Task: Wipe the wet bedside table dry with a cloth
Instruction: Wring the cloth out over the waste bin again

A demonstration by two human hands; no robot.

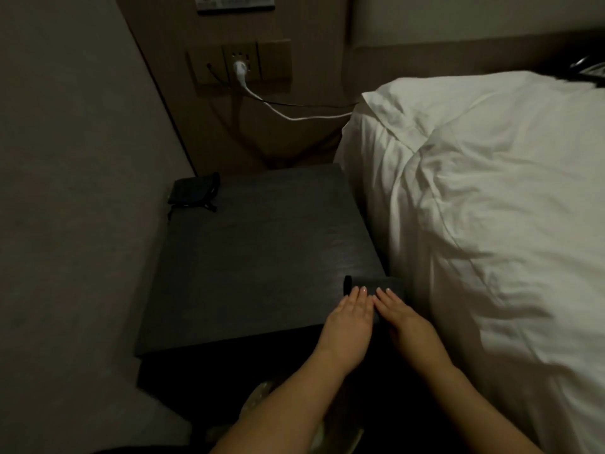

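The dark wooden bedside table (255, 244) stands between a wall and the bed. A dark cloth (376, 285) lies folded on its near right corner, hard to tell apart from the tabletop. My left hand (348, 319) and my right hand (402, 319) rest side by side, palms down and fingers flat, on the near part of the cloth. Neither hand grips it. Whether the tabletop is wet cannot be told in the dim light.
A small black pouch (193, 193) sits on the table's far left corner. A white charger (240, 68) is plugged into the wall socket panel, its cable running to the bed. White bedding (491, 208) presses against the table's right edge. A wall borders the left.
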